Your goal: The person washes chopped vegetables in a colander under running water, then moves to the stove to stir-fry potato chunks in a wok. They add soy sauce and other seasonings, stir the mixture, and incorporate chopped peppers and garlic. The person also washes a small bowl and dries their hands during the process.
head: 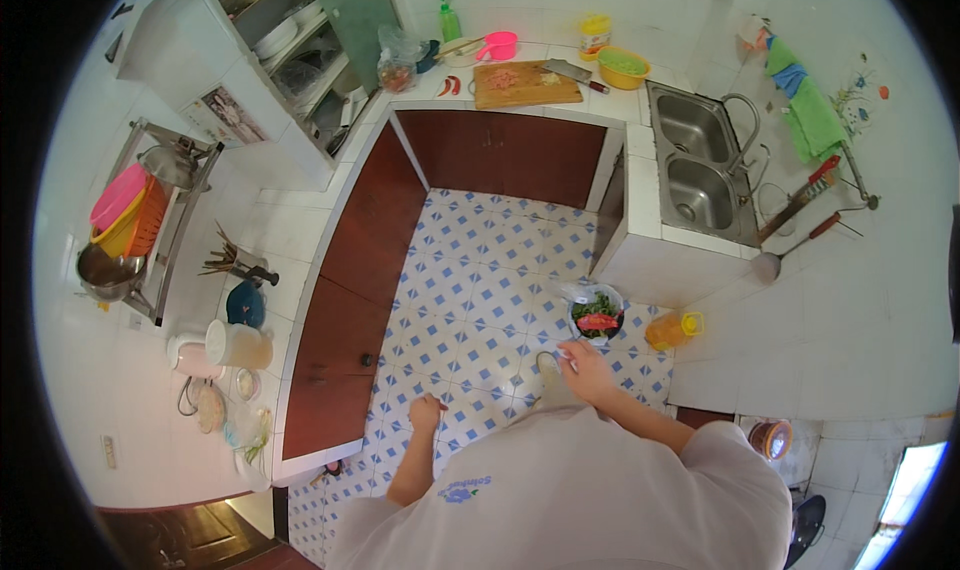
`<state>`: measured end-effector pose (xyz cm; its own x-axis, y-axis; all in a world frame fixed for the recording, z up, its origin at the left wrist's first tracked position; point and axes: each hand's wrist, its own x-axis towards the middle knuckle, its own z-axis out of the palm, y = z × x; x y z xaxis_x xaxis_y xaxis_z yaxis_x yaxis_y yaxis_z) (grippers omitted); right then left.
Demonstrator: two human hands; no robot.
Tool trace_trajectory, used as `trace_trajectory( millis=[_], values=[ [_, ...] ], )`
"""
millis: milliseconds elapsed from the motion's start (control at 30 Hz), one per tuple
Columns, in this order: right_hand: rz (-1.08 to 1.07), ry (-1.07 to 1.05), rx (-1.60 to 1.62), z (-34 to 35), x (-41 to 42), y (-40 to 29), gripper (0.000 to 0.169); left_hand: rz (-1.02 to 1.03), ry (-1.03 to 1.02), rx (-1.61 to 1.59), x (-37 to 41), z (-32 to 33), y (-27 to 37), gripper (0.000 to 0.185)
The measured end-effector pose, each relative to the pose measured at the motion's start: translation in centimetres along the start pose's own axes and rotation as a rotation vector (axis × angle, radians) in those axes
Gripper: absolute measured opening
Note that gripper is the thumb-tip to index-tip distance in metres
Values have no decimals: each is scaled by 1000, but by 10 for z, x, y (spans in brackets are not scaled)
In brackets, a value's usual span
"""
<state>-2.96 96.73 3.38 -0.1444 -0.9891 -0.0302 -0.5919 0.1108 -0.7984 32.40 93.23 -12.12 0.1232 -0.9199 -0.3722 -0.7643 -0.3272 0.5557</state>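
My left hand (427, 412) hangs over the tiled floor with its fingers curled; whether it holds anything small cannot be seen. My right hand (581, 367) is raised before my body, fingers partly bent, close to a lined bin (576, 330) on the floor. Green leafy scraps and a red piece (598, 321) lie in the bin. On the far counter, a wooden cutting board (491, 98) bears chopped pink meat (502, 79) and a small pale chopped heap (550, 79). A cleaver (568, 70) rests across the board's right edge. Two red chilies (450, 86) lie left of it.
A yellow jug of oil (667, 331) stands on the floor near the bin. The double steel sink (701, 187) is at the right. A yellow basin (623, 68) holds something green. Along the left counter (294, 270) stand a utensil holder (247, 261) and containers (240, 345).
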Motion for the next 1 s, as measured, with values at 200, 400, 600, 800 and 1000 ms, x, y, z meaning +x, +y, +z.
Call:
trace_trajectory(
  millis=[200, 400, 600, 800, 1000],
  values=[
    [-270, -77, 125, 61, 73, -40, 22, -98, 372, 248, -5, 20, -82, 38],
    [-131, 174, 114, 67, 62, -46, 24, 5, 9, -340, 36, -30, 47, 64],
    [423, 589, 68, 110, -76, -44, 25, 383, -529, 159, 131, -6, -18, 55],
    [956, 1252, 264, 131, -296, -46, 25, 690, -935, 433, 84, 64, 65, 43],
    [1174, 2078, 366, 201, -464, -68, 25, 916, -1146, 521, -33, 123, 121, 32]
  ],
)
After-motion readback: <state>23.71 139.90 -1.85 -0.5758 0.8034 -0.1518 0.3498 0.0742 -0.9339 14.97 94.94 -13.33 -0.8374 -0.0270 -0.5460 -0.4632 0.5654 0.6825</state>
